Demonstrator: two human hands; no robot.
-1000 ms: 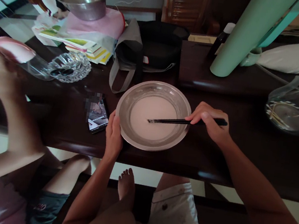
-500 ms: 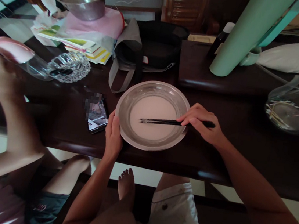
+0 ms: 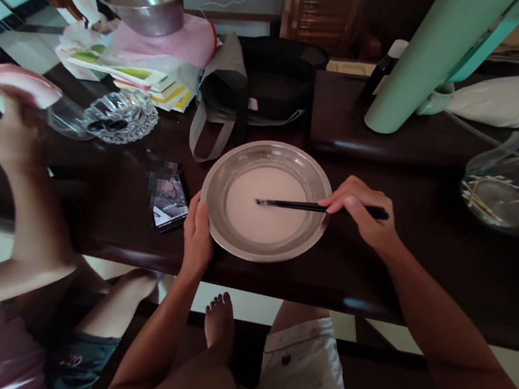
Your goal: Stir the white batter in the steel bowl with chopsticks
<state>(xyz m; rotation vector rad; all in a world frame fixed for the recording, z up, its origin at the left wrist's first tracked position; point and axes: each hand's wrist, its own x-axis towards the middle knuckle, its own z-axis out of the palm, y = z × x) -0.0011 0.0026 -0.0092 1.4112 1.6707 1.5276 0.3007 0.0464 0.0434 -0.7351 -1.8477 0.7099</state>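
A wide metal basin (image 3: 275, 253) stands on the dark table, with a pale, milky liquid (image 3: 255, 223) in its bottom. My left hand (image 3: 198, 234) grips the basin's left rim, fingers on the outside and edge. Over the right rim, my right hand (image 3: 363, 214) is closed around a pair of dark chopsticks (image 3: 294, 204). They lie almost level and close together, pointing left, and their tips are at the liquid near the middle of the basin. A lit phone (image 3: 170, 204) lies on the table just left of my left hand.
Behind the basin sits a black and grey bag (image 3: 275, 81). A green cylinder (image 3: 392, 110) and a clear jar of cotton swabs (image 3: 495, 195) stand to the right. Left are a cut-glass bowl (image 3: 135, 116), a second metal bowl (image 3: 156, 16) and another person's hand (image 3: 12, 131).
My right hand and the chopsticks have shifted right and slightly up across the liquid. My left hand stays on the rim. The other person's hand has moved a little right.
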